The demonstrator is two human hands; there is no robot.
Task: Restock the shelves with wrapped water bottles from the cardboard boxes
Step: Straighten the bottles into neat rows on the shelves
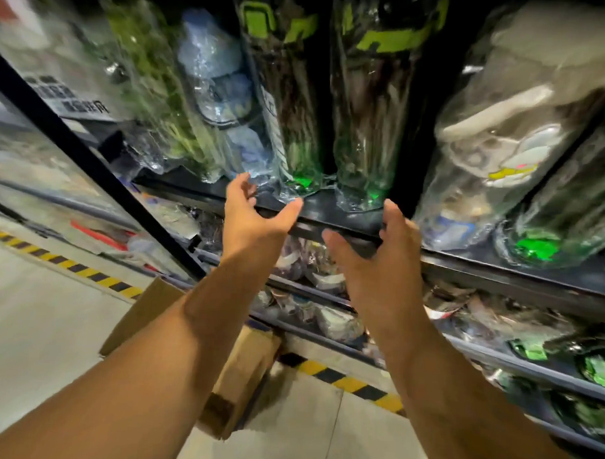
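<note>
Two dark wrapped bottles with green trim stand side by side on the upper shelf: the left bottle and the right bottle. My left hand hovers just below the left bottle's base, fingers spread and holding nothing. My right hand is raised in front of the shelf edge under the right bottle, fingers relaxed and empty. An open cardboard box sits on the floor beneath my forearms; its contents are hidden.
More wrapped bottles fill the shelf: a green one, a blue one, a beige one. A black upright post slants at left. Lower shelves hold packed goods. Yellow-black floor tape runs along the rack.
</note>
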